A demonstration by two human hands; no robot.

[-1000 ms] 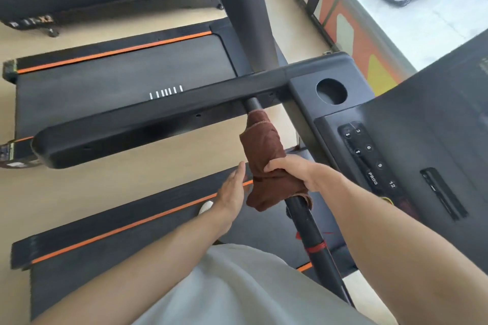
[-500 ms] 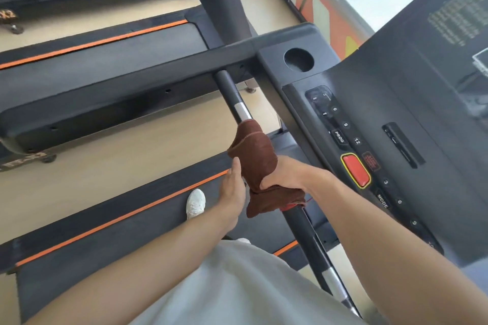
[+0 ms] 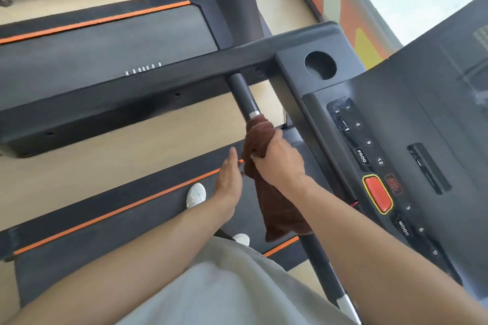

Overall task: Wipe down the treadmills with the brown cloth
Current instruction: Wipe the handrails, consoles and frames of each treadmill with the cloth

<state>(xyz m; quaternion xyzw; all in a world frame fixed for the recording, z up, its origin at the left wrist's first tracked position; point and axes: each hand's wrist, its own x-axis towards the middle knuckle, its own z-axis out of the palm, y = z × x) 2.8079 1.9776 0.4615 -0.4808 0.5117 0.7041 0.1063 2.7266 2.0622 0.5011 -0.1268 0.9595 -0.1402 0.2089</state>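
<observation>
Your right hand (image 3: 280,159) grips the brown cloth (image 3: 266,174), fingers curled round it and the black handlebar (image 3: 241,95) it wraps, just near of the bar's silver band. The cloth's loose end hangs down toward you (over the belt (image 3: 111,221) with the orange stripe). Your left hand (image 3: 229,179) sits just left of the cloth, fingers straight and together, holding nothing. The console's red button (image 3: 377,194) lies to the right.
</observation>
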